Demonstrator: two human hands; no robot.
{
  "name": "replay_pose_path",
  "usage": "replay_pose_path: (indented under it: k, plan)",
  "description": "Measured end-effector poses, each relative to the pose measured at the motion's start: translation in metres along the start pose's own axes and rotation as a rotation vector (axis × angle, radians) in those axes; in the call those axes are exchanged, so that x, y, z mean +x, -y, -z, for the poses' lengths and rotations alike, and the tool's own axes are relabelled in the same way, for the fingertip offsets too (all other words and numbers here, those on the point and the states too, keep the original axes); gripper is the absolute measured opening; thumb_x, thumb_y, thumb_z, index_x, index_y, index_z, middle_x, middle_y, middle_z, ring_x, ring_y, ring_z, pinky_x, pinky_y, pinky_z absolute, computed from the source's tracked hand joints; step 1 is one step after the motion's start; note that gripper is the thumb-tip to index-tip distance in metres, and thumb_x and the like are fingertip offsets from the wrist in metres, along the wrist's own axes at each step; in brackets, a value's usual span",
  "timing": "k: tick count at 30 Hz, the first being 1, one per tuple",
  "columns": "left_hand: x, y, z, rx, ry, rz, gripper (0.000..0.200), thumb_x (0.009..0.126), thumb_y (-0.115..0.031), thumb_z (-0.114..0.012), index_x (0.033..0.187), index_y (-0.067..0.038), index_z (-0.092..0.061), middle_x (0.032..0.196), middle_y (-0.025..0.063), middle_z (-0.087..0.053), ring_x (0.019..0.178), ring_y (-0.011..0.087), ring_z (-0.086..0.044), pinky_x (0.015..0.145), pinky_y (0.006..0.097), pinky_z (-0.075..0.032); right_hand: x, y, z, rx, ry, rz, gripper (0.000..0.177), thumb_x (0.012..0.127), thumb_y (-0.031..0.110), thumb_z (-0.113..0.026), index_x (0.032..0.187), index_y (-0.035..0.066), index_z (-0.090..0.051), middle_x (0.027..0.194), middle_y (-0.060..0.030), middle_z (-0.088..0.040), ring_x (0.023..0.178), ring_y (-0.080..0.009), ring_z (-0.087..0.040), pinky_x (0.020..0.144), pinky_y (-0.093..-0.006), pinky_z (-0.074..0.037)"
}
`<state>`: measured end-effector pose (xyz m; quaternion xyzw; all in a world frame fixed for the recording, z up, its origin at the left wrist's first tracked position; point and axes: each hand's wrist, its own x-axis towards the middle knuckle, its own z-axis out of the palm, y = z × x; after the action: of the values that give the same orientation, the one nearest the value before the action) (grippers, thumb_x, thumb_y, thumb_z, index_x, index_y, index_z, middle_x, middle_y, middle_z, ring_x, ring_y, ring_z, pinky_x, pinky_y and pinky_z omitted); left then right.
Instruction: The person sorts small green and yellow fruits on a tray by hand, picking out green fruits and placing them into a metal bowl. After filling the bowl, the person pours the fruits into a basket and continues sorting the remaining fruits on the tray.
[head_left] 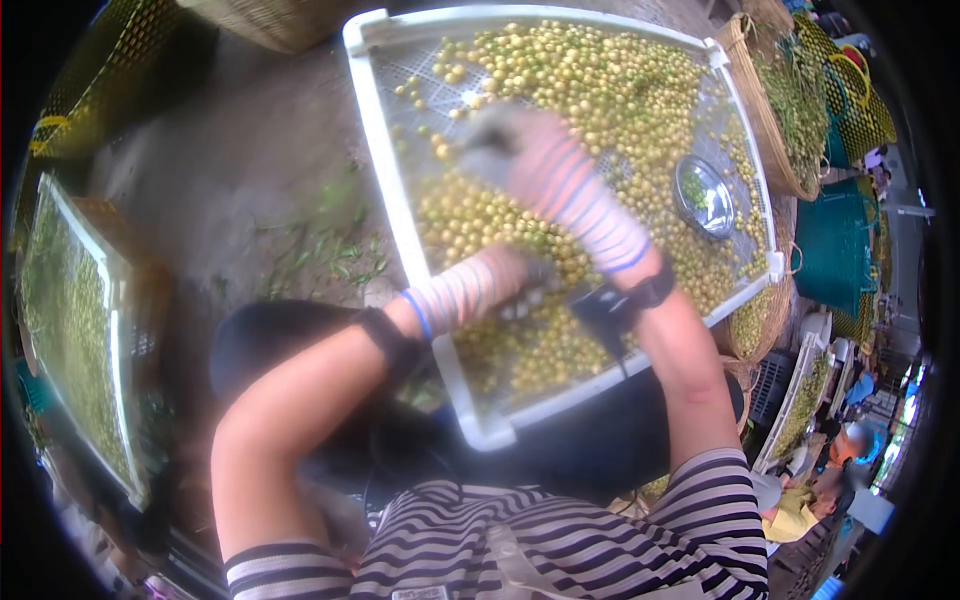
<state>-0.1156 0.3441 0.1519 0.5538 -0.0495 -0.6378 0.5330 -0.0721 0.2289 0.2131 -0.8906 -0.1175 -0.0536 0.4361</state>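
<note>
A white-framed mesh tray [393, 175] lies in front of me, spread with small round yellow-green fruits [590, 70]. My left hand [505, 278], in a glove with a striped cuff, is low over the fruits near the tray's near left side. Its grey fingertips are blurred, and I cannot make out whether they hold anything. My right hand [520, 150], gloved the same way, is farther out over the upper left part of the tray. Motion smears its fingers. A round metal bowl [704, 197] with some green bits in it sits among the fruits on the right.
A wicker basket [770, 110] of green stems stands against the tray's right side, with a teal basket [835, 250] beyond it. Another fruit-filled tray [85, 330] is at the left. Green leaves [335, 240] litter the floor. Other people [800, 505] sit at the lower right.
</note>
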Motion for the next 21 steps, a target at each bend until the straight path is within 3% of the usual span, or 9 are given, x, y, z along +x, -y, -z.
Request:
replay_pose_path:
  k: [1,2,4,7,9,13,17,18,21]
  plan:
    - [0.005,0.007,-0.002,0.049,0.054,0.013,0.017,0.089,-0.022,-0.056,0.09,-0.009,-0.067,0.061,-0.0037,-0.055,0.047,0.0052,-0.046,0.04,0.0214,-0.035,-0.001,0.007,-0.016,-0.01,0.071,0.257,0.026,0.072,0.014,-0.065,0.097,0.008,-0.062,0.088,-0.0137,-0.066,0.076,-0.027,-0.064,0.071,-0.035,-0.052]
    - [0.001,0.006,-0.004,0.072,0.035,-0.011,0.017,0.088,-0.021,-0.056,0.093,-0.008,-0.067,0.061,-0.0039,-0.056,0.046,0.0051,-0.048,0.04,0.0213,-0.037,0.0,0.02,-0.023,0.075,0.195,0.324,0.044,0.074,0.014,-0.063,0.117,0.012,-0.054,0.1,-0.0179,-0.063,0.082,-0.0293,-0.064,0.077,-0.0361,-0.051]
    - [0.005,0.011,-0.005,0.065,0.011,0.039,0.017,0.087,-0.021,-0.058,0.093,-0.007,-0.066,0.06,-0.0032,-0.056,0.045,0.0062,-0.049,0.041,0.0213,-0.038,0.013,-0.008,-0.023,-0.018,0.275,0.105,0.056,0.076,0.016,-0.062,0.129,0.015,-0.044,0.106,-0.0191,-0.061,0.089,-0.0293,-0.063,0.082,-0.0359,-0.05]
    - [-0.001,0.005,0.001,0.084,-0.016,0.008,0.018,0.087,-0.022,-0.057,0.093,-0.006,-0.065,0.058,-0.0027,-0.055,0.044,0.0074,-0.049,0.041,0.0213,-0.039,0.019,-0.076,0.012,-0.384,-0.008,-0.158,0.022,0.081,0.016,-0.057,0.101,0.013,-0.065,0.1,-0.0144,-0.063,0.086,-0.0299,-0.062,0.08,-0.0375,-0.049]
    - [0.0,0.001,0.003,0.054,-0.032,-0.021,0.018,0.088,-0.022,-0.057,0.092,-0.006,-0.065,0.058,-0.0027,-0.054,0.044,0.0077,-0.049,0.041,0.0214,-0.039,0.013,-0.083,0.025,-0.411,0.158,-0.376,0.022,0.08,0.02,-0.058,0.1,0.015,-0.066,0.095,-0.0127,-0.064,0.089,-0.029,-0.061,0.079,-0.0389,-0.049]
    - [0.001,-0.005,0.003,-0.04,-0.086,-0.059,0.019,0.089,-0.022,-0.055,0.093,-0.006,-0.065,0.058,-0.0024,-0.053,0.043,0.0075,-0.047,0.04,0.0214,-0.038,0.008,-0.075,0.01,-0.756,0.408,-0.259,0.031,0.084,0.021,-0.056,0.114,0.017,-0.059,0.107,-0.0101,-0.061,0.098,-0.0287,-0.059,0.088,-0.0394,-0.046]
    - [-0.001,-0.008,0.006,-0.179,-0.165,-0.086,0.02,0.088,-0.022,-0.056,0.093,-0.006,-0.065,0.058,-0.0023,-0.053,0.042,0.0077,-0.047,0.039,0.0218,-0.037,0.008,-0.074,0.0,-0.849,0.419,-0.333,0.025,0.079,0.011,-0.053,0.103,0.011,-0.062,0.106,-0.0175,-0.06,0.089,-0.0328,-0.061,0.081,-0.041,-0.049]
    - [-0.001,-0.008,0.008,-0.238,-0.205,-0.066,0.019,0.087,-0.022,-0.057,0.092,-0.006,-0.065,0.058,-0.0024,-0.052,0.042,0.0077,-0.047,0.039,0.0217,-0.037,0.01,-0.068,0.001,-0.874,0.537,-0.42,0.025,0.079,0.011,-0.052,0.102,0.009,-0.062,0.104,-0.0174,-0.061,0.091,-0.0319,-0.061,0.08,-0.0401,-0.05]
    - [0.004,-0.006,0.015,-0.269,-0.243,-0.07,0.018,0.086,-0.023,-0.058,0.089,-0.006,-0.064,0.058,-0.0025,-0.052,0.041,0.0081,-0.047,0.038,0.0213,-0.036,0.012,-0.067,0.028,-0.613,0.67,-0.391,0.028,0.082,0.016,-0.053,0.108,0.011,-0.061,0.102,-0.0158,-0.063,0.094,-0.0273,-0.061,0.084,-0.0365,-0.049]
